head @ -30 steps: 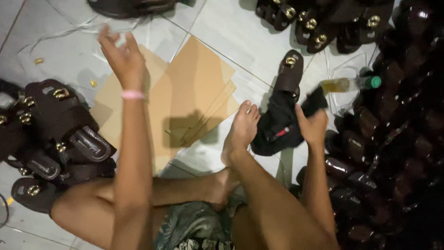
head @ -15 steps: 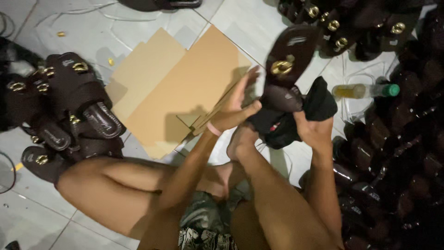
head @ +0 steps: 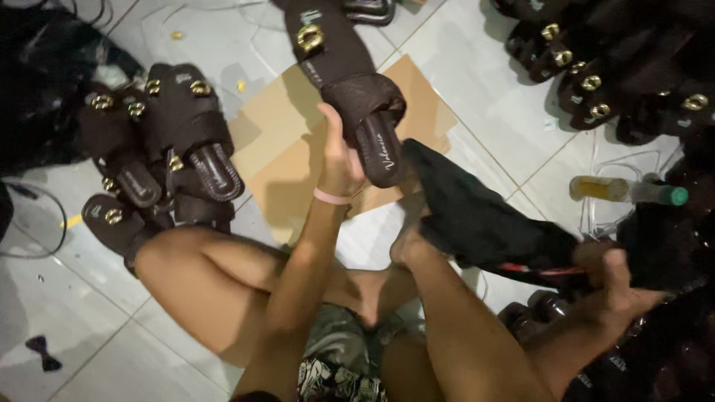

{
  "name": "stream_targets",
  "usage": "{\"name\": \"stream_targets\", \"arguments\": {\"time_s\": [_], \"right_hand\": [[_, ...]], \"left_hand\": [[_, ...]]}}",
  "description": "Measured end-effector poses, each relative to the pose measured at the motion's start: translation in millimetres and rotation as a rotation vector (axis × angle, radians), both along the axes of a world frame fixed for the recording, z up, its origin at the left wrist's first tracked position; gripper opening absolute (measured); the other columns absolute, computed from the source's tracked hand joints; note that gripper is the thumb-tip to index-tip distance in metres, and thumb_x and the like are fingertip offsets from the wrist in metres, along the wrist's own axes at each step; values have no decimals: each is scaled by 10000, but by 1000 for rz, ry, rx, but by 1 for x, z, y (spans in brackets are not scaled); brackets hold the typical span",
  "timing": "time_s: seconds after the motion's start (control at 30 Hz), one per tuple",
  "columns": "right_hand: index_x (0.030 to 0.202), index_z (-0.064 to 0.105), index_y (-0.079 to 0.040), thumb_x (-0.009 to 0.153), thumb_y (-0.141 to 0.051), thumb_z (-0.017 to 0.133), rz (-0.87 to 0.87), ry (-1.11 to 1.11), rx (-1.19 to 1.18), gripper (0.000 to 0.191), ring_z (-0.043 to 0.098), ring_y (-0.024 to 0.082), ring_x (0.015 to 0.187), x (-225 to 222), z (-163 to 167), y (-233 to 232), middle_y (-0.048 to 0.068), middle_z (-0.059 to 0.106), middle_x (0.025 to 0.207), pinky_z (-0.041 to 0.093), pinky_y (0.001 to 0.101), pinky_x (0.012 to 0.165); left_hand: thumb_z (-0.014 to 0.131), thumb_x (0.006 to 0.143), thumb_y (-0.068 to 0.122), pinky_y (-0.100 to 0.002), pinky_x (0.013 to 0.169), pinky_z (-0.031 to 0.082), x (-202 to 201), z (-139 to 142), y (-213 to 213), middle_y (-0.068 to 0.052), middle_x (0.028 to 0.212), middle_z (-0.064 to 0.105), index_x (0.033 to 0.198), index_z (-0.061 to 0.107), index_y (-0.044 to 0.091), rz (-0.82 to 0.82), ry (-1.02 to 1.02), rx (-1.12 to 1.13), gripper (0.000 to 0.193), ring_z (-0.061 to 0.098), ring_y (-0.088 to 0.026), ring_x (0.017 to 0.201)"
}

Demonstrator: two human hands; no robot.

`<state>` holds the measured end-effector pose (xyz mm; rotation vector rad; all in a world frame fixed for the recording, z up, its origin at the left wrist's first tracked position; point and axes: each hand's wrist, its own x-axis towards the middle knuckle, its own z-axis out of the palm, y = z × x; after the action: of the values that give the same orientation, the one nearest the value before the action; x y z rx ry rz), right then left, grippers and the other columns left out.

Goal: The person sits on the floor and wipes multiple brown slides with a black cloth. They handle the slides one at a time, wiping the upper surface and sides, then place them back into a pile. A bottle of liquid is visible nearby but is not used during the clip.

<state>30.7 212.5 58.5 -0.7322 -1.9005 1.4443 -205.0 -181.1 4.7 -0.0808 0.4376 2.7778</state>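
Left hand (head: 339, 160) clenched on brown sandal (head: 350, 82), gripping its strap end, sandal lifted above cardboard sheets (head: 275, 141). Right hand (head: 607, 272) right of the cardboard, closed around black cloth (head: 477, 216), cloth stretching from fist toward sandal heel, just about touching it. Pile of matching sandals (head: 160, 149) left of cardboard, more sandals (head: 596, 67) to its upper right. Clear bottle with green cap (head: 625, 191) lying right of cardboard, above right hand.

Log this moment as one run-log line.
left hand: holds brown sandal above cardboard | right hand: grips black cloth | sandal piles left and right | bottle on floor
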Motion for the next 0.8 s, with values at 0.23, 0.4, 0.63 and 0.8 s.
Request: {"name": "stream_targets", "arguments": {"time_s": [0.23, 0.4, 0.63, 0.8], "right_hand": [[935, 746, 5, 896, -367, 794, 688, -331, 665, 378, 682, 294, 606, -53, 44, -122, 135, 730, 769, 536, 394, 585], [817, 741, 23, 874, -395, 820, 966, -238, 1021, 429, 657, 331, 560, -126, 58, -207, 151, 675, 699, 518, 414, 519], [744, 720, -19, 825, -413, 796, 990, -219, 1196, 409, 660, 309, 561, -124, 58, -218, 158, 676, 745, 522, 395, 516], [808, 731, 7, 877, -362, 806, 1079, -109, 950, 383, 656, 271, 538, -114, 57, -201, 123, 663, 703, 510, 380, 495]], "left_hand": [[373, 1055, 652, -501, 1001, 580, 27, 38, 23, -144, 1234, 650, 1423, 510, 23, -16, -21, -137, 742, 673, -265, 1081], [317, 989, 672, -415, 971, 577, 48, 49, 33, -134, 1231, 673, 1381, 522, 27, -131, -81, -192, 782, 714, -264, 1062], [249, 1114, 759, -372, 765, 589, 59, 46, 27, -196, 1099, 705, 1324, 601, -81, -154, 51, -376, 935, 712, -256, 904], [270, 999, 713, -474, 815, 647, 54, 50, 20, -168, 1140, 684, 1321, 547, 8, -37, -97, -85, 823, 733, -290, 923]]}}
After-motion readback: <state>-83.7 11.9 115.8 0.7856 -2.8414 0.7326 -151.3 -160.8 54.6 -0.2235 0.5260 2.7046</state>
